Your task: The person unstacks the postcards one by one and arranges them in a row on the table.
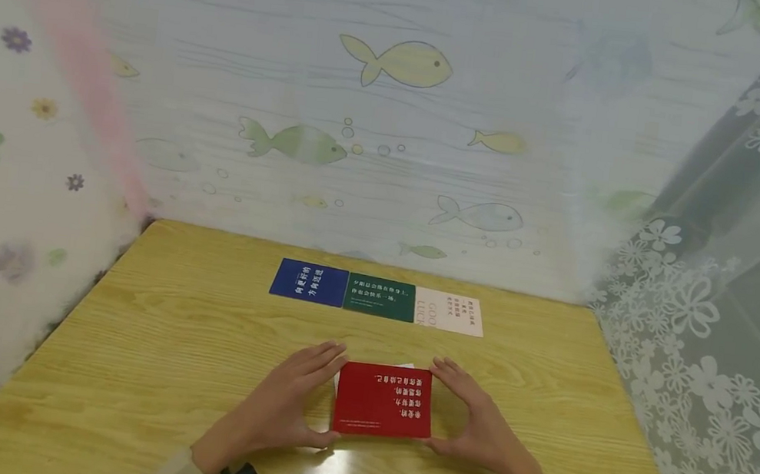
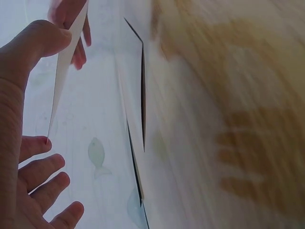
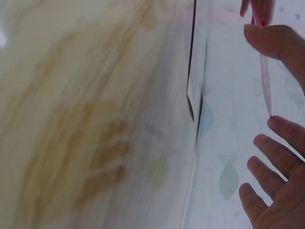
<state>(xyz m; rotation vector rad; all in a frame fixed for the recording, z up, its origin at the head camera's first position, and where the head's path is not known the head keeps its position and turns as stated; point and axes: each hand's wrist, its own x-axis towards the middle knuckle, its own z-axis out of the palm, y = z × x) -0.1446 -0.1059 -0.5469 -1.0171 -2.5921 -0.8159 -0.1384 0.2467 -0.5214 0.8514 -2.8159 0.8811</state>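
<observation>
A red card (image 1: 373,402) printed with white characters is held between my two hands, raised above the tabletop. My left hand (image 1: 287,397) pinches its left edge, thumb at the near corner and index finger at the far corner. At the right edge, my right hand (image 1: 481,425) holds it the same way. A sliver of a white card (image 1: 406,365) peeks out behind the red one. In the right wrist view several thin layers show along the pinkish card edge (image 3: 266,81). The other fingers of each hand are spread away from the cards.
Along the back of the wooden table (image 1: 169,323) lie a blue card (image 1: 309,282), a green card (image 1: 379,297) and a pale pink card (image 1: 450,312), side by side in a row. A fish-patterned curtain (image 1: 393,115) hangs behind; lace fabric (image 1: 707,364) borders the right side.
</observation>
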